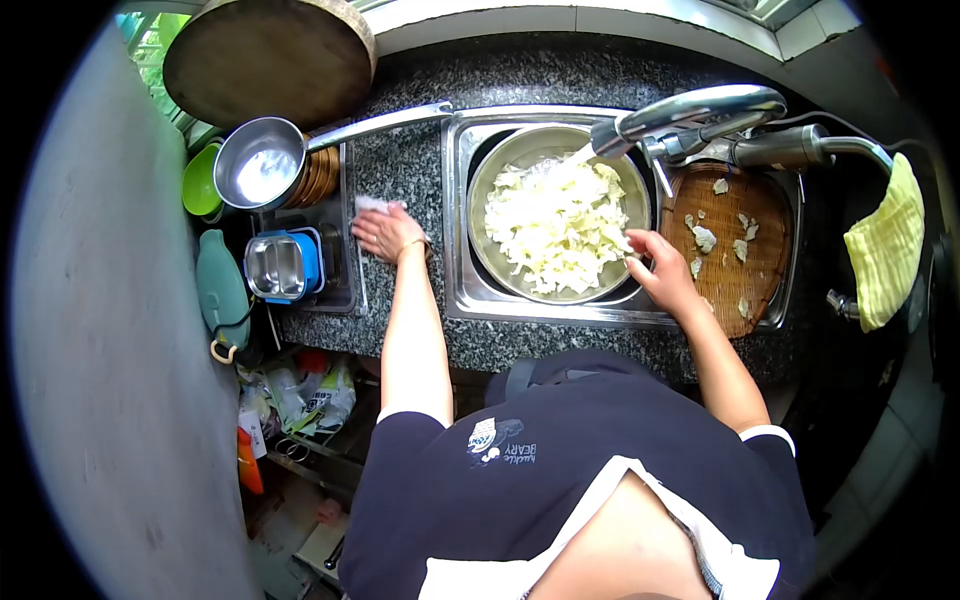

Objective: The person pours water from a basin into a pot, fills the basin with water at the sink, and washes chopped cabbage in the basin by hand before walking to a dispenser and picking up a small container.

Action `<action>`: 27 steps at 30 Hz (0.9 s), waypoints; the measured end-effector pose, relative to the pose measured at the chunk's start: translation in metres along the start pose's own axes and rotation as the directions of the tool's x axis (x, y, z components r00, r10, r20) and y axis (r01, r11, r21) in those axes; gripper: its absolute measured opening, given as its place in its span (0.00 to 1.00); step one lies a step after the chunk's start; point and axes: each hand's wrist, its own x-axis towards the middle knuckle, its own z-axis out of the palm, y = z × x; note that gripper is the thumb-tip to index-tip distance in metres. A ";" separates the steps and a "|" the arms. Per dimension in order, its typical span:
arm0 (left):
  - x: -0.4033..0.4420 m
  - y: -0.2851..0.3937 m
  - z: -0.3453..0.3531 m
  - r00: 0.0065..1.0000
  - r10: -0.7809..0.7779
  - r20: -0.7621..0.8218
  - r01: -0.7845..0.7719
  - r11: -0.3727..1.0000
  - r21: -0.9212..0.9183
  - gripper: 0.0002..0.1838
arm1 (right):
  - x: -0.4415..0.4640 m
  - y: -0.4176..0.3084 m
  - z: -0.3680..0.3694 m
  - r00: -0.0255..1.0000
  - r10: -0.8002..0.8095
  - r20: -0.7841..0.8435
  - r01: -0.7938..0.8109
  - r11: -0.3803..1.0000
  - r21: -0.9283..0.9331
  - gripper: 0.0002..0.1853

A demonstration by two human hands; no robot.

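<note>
My left hand (388, 232) lies flat on the speckled counter (395, 170), left of the sink, with its fingers stretched out. A pale, blurred cloth-like piece (372, 204) shows beside its thumb. In the sink (456, 290) stands a round metal bowl (479, 235) full of chopped pale leaves (560, 225). The faucet (608, 138) points down over the bowl's upper right part. My right hand (660, 268) is at the bowl's right rim, thumb and forefinger apart, with nothing visible between them.
Right of the bowl, a woven tray (740, 220) bears leaf scraps. A long-handled pan (262, 160), green bowls (202, 180) and a blue-edged container (280, 267) stand at the left. A round board (270, 60) leans behind. A yellow-green cloth (888, 245) hangs at the right.
</note>
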 end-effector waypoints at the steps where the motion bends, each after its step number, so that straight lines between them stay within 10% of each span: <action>1: 0.009 0.014 0.000 0.999 0.045 0.003 -0.045 0.999 -0.002 0.38 | -0.002 0.002 0.002 1.000 0.008 -0.003 -0.008 1.000 -0.008 0.20; 7: 0.079 0.096 0.035 0.871 0.345 -0.351 -0.373 0.928 -0.014 0.34 | -0.006 -0.004 0.007 0.998 0.065 -0.010 -0.065 0.998 -0.012 0.17; 9: 0.069 0.148 -0.051 0.848 0.457 0.270 -0.447 0.889 -0.101 0.27 | -0.007 -0.007 0.008 0.996 0.090 -0.022 -0.091 0.996 -0.026 0.16; 11: 0.083 0.149 0.014 0.671 0.692 -0.266 -0.708 0.704 0.046 0.22 | -0.008 -0.003 0.011 0.998 0.063 -0.025 -0.064 0.996 -0.060 0.15; 15: 0.055 0.135 0.004 0.399 0.900 -0.177 -0.906 0.357 -0.225 0.24 | -0.007 -0.006 0.014 0.999 0.038 -0.026 -0.041 0.989 -0.140 0.13; 19: 0.032 0.085 -0.016 0.187 0.979 0.076 -0.978 0.193 -0.076 0.21 | -0.006 -0.007 0.020 0.999 -0.034 -0.019 0.031 0.986 -0.165 0.12; 27: -0.046 0.005 -0.031 0.245 0.969 -0.014 -0.969 0.245 0.012 0.20 | -0.021 -0.003 0.005 0.993 -0.102 -0.067 0.084 0.970 -0.230 0.11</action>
